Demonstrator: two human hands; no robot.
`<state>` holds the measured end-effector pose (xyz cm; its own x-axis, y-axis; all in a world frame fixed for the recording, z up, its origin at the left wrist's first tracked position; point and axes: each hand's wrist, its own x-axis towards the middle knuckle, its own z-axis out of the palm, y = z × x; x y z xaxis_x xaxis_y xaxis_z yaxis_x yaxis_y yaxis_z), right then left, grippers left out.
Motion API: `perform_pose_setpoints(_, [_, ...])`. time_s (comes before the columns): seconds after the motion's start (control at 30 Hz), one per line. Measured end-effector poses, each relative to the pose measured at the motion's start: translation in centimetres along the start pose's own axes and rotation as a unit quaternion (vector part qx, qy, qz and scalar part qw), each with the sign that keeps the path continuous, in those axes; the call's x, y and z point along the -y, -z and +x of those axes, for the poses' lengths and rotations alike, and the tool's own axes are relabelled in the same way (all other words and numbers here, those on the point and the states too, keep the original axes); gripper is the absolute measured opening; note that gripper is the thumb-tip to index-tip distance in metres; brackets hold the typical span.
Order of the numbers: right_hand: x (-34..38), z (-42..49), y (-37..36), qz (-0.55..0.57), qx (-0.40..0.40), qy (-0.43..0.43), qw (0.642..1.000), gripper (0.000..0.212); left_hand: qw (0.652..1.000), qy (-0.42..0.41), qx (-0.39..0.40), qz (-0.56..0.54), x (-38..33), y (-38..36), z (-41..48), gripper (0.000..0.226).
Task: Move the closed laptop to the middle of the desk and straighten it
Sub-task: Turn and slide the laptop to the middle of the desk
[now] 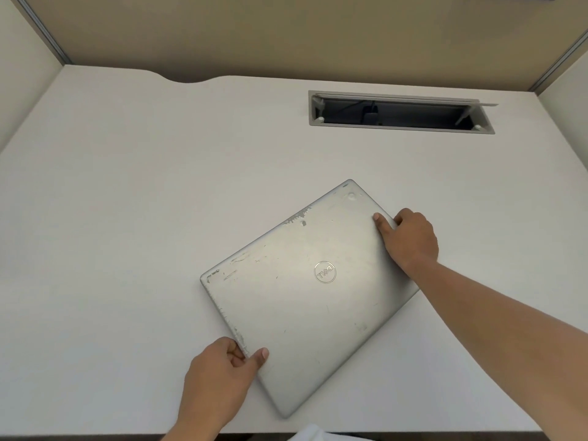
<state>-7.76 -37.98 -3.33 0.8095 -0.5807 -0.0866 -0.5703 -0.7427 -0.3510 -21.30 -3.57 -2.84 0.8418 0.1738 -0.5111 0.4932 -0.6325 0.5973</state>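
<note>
We look down on a pale grey counter (127, 202) boxed in by beige partition walls (254, 33) at the back and both sides. Set into the counter is a long cable hatch (401, 113) with its flap raised; inside it is dark, and we can only make out a vague plug shape and a cord.

The closed laptop (302, 300) lies flat on the counter, nearer to us than the cable hatch and a little to its left, well apart from it. It sits skewed, one corner pointing toward the hatch and the opposite corner toward the counter's near edge. Its silver lid carries a round badge reading "DELL" (325, 272), which appears turned about from where we stand. The finish is worn: paint is chipped and flaked along the edge away from the hatch's right end, scuffs and scratches cross the lid, and a small round mark sits near the far corner.

Our left hand (222, 374) pinches the laptop's near-left edge, thumb on top of the lid, fingers curled beneath and hidden. Our right hand (410, 240) clamps the edge closest to the hatch, thumb pressed on the lid, fingers wrapped over the side out of sight; the forearm covers part of that edge. A bit of white cloth (313, 434) is cut off at the bottom.
</note>
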Motion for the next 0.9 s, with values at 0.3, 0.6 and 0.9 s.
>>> perform_pose_setpoints(0.3, [-0.2, -1.3, -0.5, -0.028, -0.006, 0.032, 0.999, 0.053, 0.99, 0.012, -0.105, -0.095, -1.0, -2.4, -1.8, 0.059])
perform_pose_setpoints(0.6, [-0.3, -1.8, -0.7, -0.029, 0.003, 0.027, 0.999, 0.055, 0.975, 0.05, -0.135, -0.167, -3.8, -3.7, -0.9, 0.082])
perform_pose_setpoints(0.9, [-0.3, -1.5, -0.6, -0.014, 0.023, 0.01, 1.0, 0.056, 0.927, 0.194, -0.156, -0.281, -5.2, -3.6, 1.6, 0.068])
